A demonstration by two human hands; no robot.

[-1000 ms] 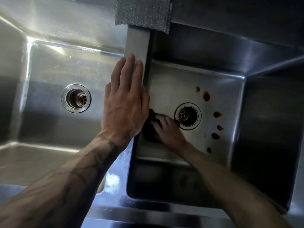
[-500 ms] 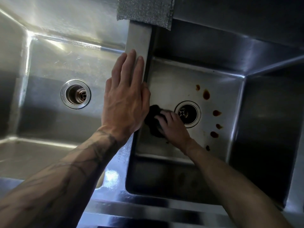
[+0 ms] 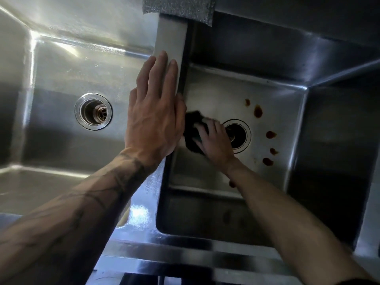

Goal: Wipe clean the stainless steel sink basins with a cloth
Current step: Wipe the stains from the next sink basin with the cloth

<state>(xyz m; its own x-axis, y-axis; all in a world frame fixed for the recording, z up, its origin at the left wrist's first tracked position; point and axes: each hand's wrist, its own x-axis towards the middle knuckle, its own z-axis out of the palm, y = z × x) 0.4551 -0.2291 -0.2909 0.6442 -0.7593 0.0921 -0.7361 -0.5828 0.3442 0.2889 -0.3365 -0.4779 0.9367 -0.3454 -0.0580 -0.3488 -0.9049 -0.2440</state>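
Head view: cloth half behind left hand (stains beyond drain).

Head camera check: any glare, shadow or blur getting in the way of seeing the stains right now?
Head view: glare streaks the left basin. Head view: the walls of the right basin are in deep shadow, yet the brown stains on its floor read clearly. Head view: the right hand and dark cloth are motion-blurred.
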